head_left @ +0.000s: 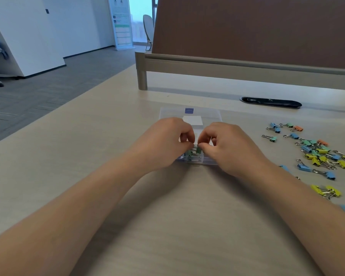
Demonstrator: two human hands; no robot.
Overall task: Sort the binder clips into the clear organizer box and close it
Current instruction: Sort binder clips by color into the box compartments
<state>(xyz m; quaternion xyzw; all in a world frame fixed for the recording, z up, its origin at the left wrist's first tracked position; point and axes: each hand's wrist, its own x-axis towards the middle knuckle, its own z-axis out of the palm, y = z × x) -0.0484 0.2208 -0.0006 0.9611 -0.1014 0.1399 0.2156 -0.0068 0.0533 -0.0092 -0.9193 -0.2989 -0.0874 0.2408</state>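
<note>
We enter first the fingers (190,144) of the left hand (165,142): curled, tips drawn together in a pinch on the green binder clips (196,152). The right hand (229,150) mirrors this, its fingers curled and pinching the same cluster from the other side.

Next, the clear organizer box (211,116): mid-desk, nearer the far edge, with a blue latch (189,110) on its far side. The green clips sit in a near compartment, partly hidden by our knuckles.

Step in hand, as we judge it: seating green clips. To do it well we lay them flat and below the rim, so the lid can shut later.

Then the loose binder clips (319,154): blue, green, yellow and orange, scattered toward the right edge of the desk (88,136), well apart from the box.

Room: only desk surface lies between box and pile. A partition (247,36) bounds the far edge, with a black cable port (271,102) just before it.
</note>
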